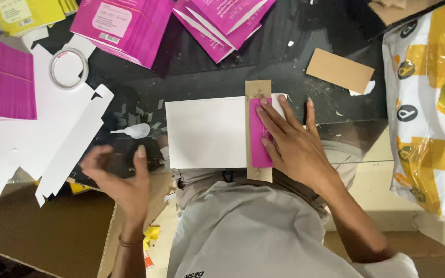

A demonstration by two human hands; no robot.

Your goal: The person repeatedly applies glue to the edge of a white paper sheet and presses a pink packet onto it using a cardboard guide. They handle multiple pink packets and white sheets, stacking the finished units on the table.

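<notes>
Dark and littered with paper scraps, the bench (207,72) carries a white card (204,133) at its near edge, with a brown cardboard strip (258,88) and a pink flap (259,149) along the card's right side. The right hand (290,144) lies flat, fingers spread, pressing the flap without gripping it. The left hand (122,177) hovers open and empty off the near-left edge, blurred. With only one hand holding, the flap could likely slide askew on the strip.

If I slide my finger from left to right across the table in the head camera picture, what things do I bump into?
Tape roll → white die-cut card → left hand → white folded box → right hand → brown card piece → yellow and white plastic bag.
</notes>
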